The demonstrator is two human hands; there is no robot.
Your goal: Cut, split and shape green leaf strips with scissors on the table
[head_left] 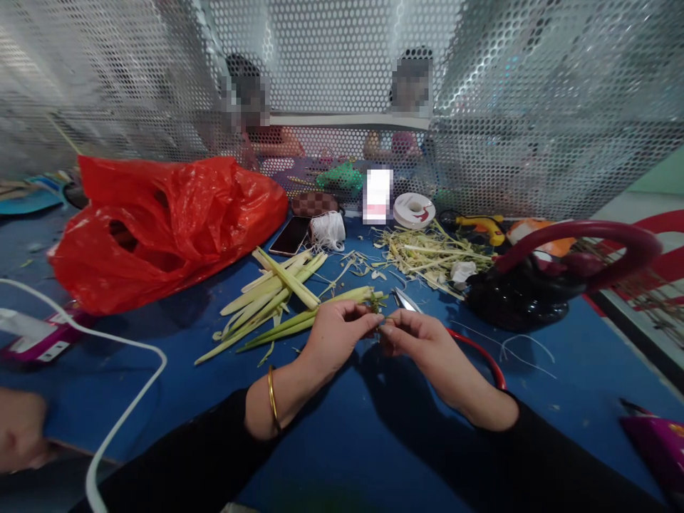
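My left hand (pixel 338 333), with a gold bangle at the wrist, pinches a small green piece of plant (pixel 375 302) between thumb and fingers. My right hand (pixel 422 340) meets it from the other side, its thumb and fingertips closed on the near end of the same piece. Both hands are just above the blue table (pixel 331 456). Beside my left hand lies a loose pile of long, pale green leaf strips (pixel 267 303). Scissors (pixel 407 301) lie behind my right hand; a red handle loop (pixel 489 360) shows beside that wrist.
A red plastic bag (pixel 171 221) fills the back left. Behind my hands are a phone (pixel 290 236), white string (pixel 328 229), a spool (pixel 414 210), plant scraps (pixel 427 253) and a black object with a red handle (pixel 524 292). A white cable (pixel 152 349) and another person's hand (pixel 21 431) are left.
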